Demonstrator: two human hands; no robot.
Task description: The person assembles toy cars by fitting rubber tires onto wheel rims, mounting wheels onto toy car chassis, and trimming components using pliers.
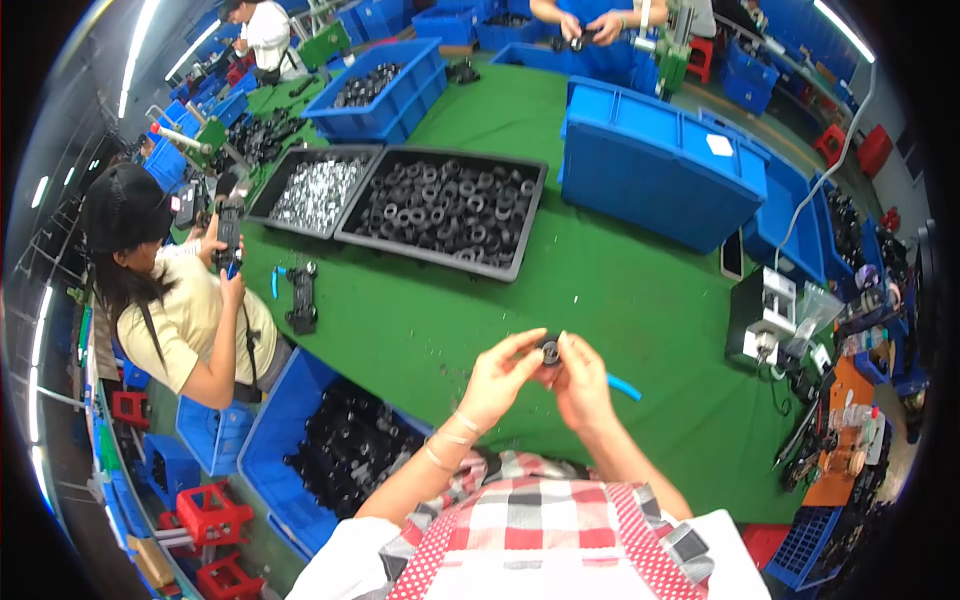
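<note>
In front of my apron, over the green tabletop [640, 320], both hands meet at a small black ring-shaped part [550, 352]. My left hand [497, 376] pinches it from the left side, thumb and fingers closed. From the other side, the fingers of my right hand [582, 382] are closed on the same part. A blue rod-like handle [624, 387] sticks out just right of my right hand; whether that hand also grips it or it lies on the table I cannot tell.
Beyond my hands stand a black tray of black rings [515, 262] and a tray of shiny metal pieces [262, 205]. Blue bins [660, 165] rise at the back right. A black-and-white box [762, 318] sits at right. At left, a person [190, 310] handles a black part.
</note>
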